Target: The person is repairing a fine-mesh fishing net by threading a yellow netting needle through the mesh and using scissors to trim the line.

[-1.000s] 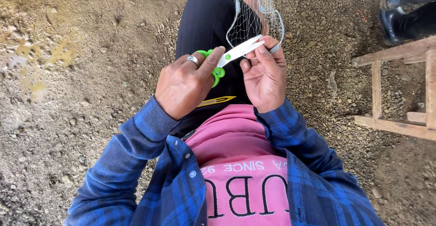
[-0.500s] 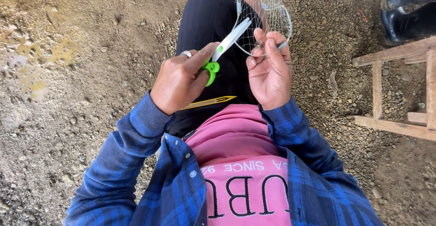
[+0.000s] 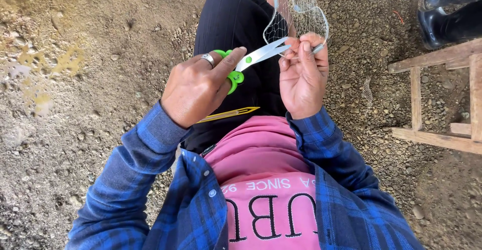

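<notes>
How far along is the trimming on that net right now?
In hand: the left hand holds green-handled scissors, blades open at the mesh. The right hand pinches a fold of the fine net against the blade tips. Done: nothing clearly cut shows here; no loose offcut is visible. Left: the snip itself, since the blades are not closed. A yellow netting needle lies unused on the lap.
</notes>
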